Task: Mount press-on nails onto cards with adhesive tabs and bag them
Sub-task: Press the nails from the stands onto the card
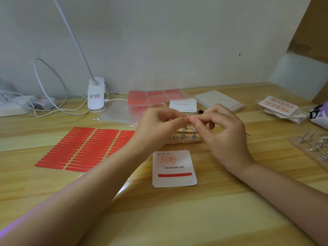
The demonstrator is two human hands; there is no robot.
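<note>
A white card [174,168] printed "Handmade Nail" lies on the wooden table; three pale pink nails sit along its top strip and a red adhesive strip runs along its lower part. Above it my left hand [159,126] and my right hand [221,132] meet fingertip to fingertip, pinching a small press-on nail [187,118] between them. Under the hands stands a wooden nail holder [184,137] with metal stands. A sheet of red adhesive tabs [85,148] lies to the left.
At the back lie more red tab sheets [150,97], clear bags [117,112], a stack of cards [183,104] and a bag pile [220,100]. Finished bagged cards [278,105] sit at the right, another holder [316,146] further right. A clip lamp [95,96] and cables stand at the left.
</note>
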